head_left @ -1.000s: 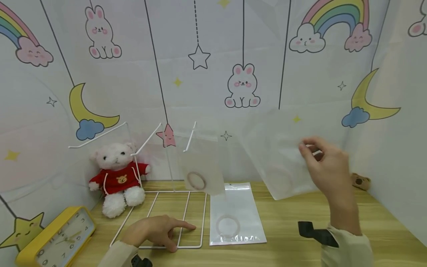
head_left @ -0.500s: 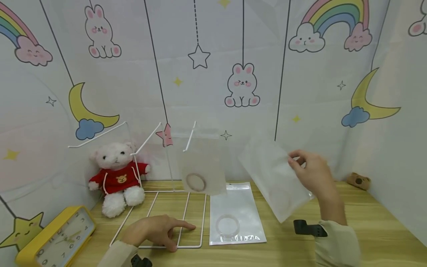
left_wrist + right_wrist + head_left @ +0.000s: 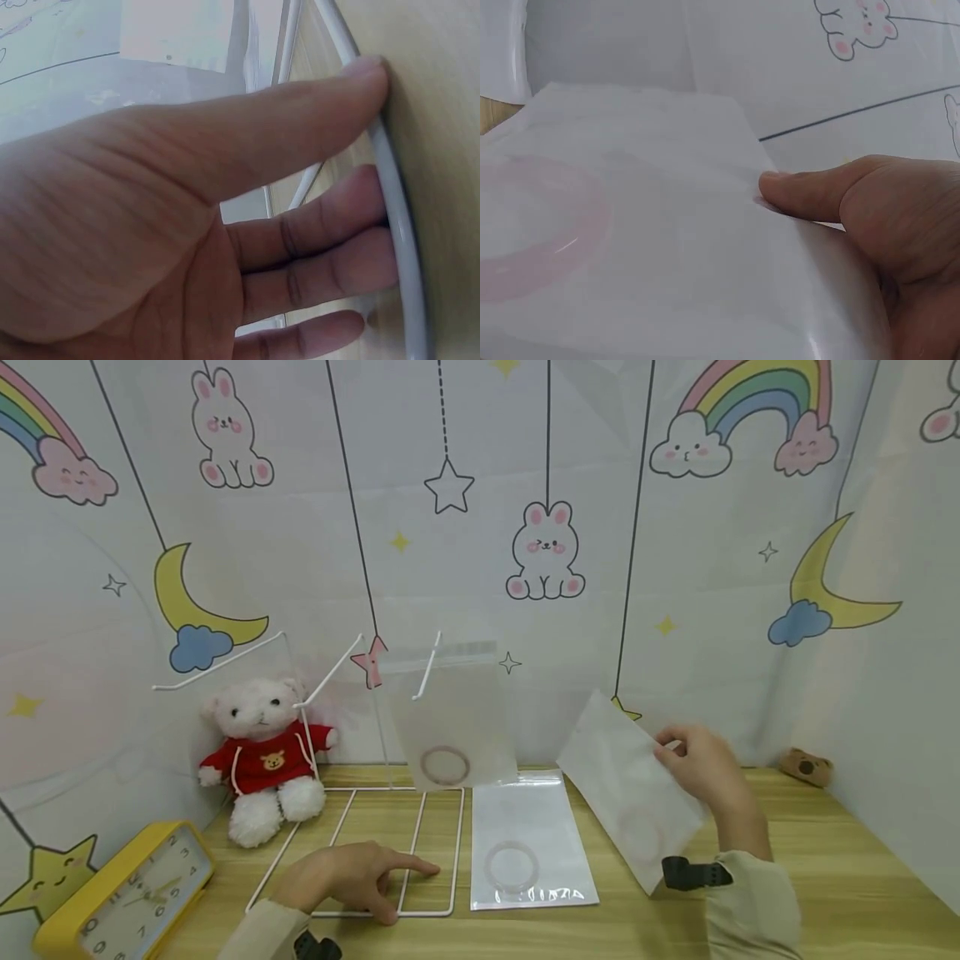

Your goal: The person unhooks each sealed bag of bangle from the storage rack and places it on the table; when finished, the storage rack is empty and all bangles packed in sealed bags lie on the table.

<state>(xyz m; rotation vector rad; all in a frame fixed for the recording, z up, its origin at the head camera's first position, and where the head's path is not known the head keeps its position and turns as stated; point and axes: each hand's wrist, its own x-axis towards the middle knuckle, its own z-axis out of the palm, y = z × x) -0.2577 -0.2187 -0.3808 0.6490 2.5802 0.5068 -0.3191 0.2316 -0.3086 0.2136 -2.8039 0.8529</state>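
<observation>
My right hand (image 3: 705, 777) pinches a translucent white zip bag (image 3: 630, 777) by its edge between thumb and fingers. The bag tilts over the right of the table; a pale pink bangle (image 3: 562, 232) shows through its film. My left hand (image 3: 360, 881) rests on the base of a white wire rack (image 3: 459, 852), index finger straight, thumb (image 3: 360, 82) against the front wire. From the rack's right arm hangs a second bag (image 3: 457, 718), with a ring-shaped bangle (image 3: 445, 766) low inside. A third bag (image 3: 532, 810) lies flat beside the rack, also holding a pink bangle (image 3: 512, 867).
A white teddy bear (image 3: 273, 764) in a red sweater sits behind the rack at left. The yellow alarm clock (image 3: 127, 889) stands front left. A small brown bear-faced item (image 3: 807, 767) lies at the back right, by the printed curtain (image 3: 480, 568).
My right hand has moved down with its bag, which now hangs lower and nearer the table. The bag on the rack has swung slightly. My left hand has stayed still.
</observation>
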